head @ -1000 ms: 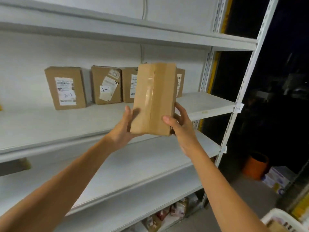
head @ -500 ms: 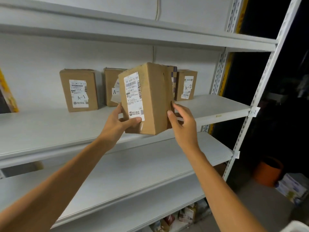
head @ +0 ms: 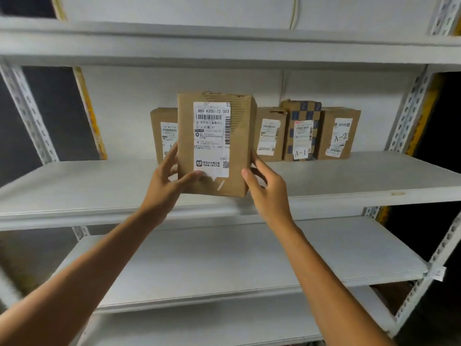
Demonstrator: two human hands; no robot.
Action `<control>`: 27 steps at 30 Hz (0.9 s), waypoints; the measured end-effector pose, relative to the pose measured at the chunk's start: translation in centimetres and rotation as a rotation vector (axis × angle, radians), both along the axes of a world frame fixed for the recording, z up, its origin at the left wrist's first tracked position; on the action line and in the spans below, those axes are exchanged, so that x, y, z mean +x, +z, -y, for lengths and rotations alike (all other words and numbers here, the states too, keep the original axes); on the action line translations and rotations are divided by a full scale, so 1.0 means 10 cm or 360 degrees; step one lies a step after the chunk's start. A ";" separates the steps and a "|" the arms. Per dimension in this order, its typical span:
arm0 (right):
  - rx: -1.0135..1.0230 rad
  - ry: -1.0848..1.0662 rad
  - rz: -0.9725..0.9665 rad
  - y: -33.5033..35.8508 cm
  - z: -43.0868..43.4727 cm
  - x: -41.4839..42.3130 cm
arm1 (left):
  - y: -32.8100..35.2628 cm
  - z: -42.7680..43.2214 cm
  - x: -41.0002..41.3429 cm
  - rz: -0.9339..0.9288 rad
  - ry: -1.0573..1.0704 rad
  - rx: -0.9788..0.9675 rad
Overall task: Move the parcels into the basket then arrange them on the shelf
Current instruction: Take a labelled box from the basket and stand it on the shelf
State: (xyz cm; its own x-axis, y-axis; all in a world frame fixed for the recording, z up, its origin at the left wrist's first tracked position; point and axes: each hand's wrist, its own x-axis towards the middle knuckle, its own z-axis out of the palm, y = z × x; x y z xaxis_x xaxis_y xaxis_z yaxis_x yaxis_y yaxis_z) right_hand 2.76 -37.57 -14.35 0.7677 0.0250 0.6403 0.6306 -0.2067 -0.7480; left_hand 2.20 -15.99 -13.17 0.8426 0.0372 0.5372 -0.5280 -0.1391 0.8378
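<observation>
Cardboard: five parcels (head: 215, 146), two hands (head: 163, 192).

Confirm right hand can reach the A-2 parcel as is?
Likely not yet: the right hand grips the held parcel. Path looks free though; the A-2 parcel stands exposed, nothing in front.

Dim even light, soft blur, bowed edges

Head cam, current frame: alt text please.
A left hand and right hand hold an upright cardboard parcel, label toward camera, at the front of a white shelf. Four more labelled parcels stand in a row behind it.
</observation>
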 end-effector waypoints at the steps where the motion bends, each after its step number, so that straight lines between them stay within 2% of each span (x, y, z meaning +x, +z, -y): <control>1: 0.0003 0.0036 -0.0003 -0.01 -0.12 0.04 | 0.00 -0.12 -0.03 0.0006 0.0068 0.0047; 5: -0.0007 0.0167 -0.0010 0.00 -0.70 0.18 | 0.01 -0.67 -0.17 -0.0062 0.0316 0.0048; 13: -0.0337 0.0304 -0.0027 0.05 -1.98 0.65 | 0.00 -1.82 -0.07 -0.0036 0.0594 0.0098; 22: -0.0478 0.0270 -0.0161 0.06 -3.12 1.28 | 0.04 -2.99 0.66 -0.0215 0.0572 0.0300; 27: -0.0491 0.0160 -0.0181 -0.05 -3.42 1.60 | 0.00 -3.34 1.07 -0.0278 0.0484 0.0270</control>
State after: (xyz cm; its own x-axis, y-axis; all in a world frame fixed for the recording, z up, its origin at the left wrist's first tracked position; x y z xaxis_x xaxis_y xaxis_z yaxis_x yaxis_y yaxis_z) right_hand 18.74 -3.39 -14.84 0.8175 0.2831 0.5015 0.5757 -0.3751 -0.7266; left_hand 12.86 17.41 -13.21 0.8862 0.2220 0.4066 -0.2928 -0.4117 0.8630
